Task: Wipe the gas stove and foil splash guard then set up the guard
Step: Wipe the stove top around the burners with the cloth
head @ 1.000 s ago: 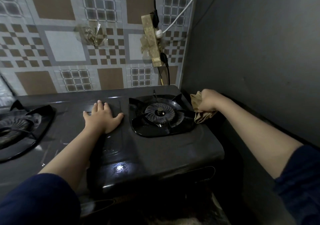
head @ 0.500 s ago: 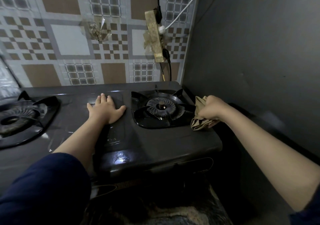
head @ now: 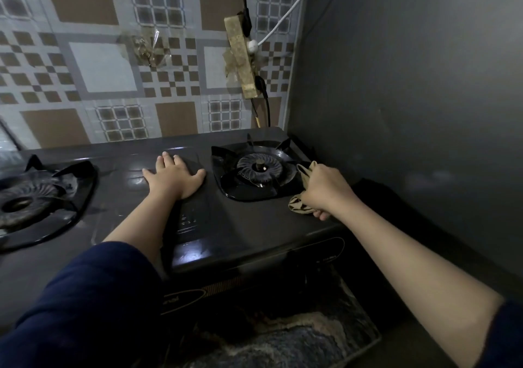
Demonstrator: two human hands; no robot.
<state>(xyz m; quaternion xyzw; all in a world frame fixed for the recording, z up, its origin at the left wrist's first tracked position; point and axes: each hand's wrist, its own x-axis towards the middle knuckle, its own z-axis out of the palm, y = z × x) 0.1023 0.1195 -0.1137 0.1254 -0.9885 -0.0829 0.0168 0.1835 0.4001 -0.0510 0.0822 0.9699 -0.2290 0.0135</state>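
Right hand grip closed on cloth beside right burner, grey wall close alongside, left hand flat, fingers spread, on gas stove

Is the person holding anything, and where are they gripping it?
The right hand clutches a tan cloth bunched around its middle, ends sticking out. The left hand lies flat on the stove, holding nothing.

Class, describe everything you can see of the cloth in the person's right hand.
The cloth is a tan, soft-looking rag, crumpled and bunched inside the closed right hand. Most of it is hidden by the fist; one fold sticks up near the fingers, another bulges out below with darker streaks that could be folds or dirt. It is pressed on the dark gas stove top at the right edge, just beside the right burner and its black pan support. The left hand lies flat on the stove, apart from it.
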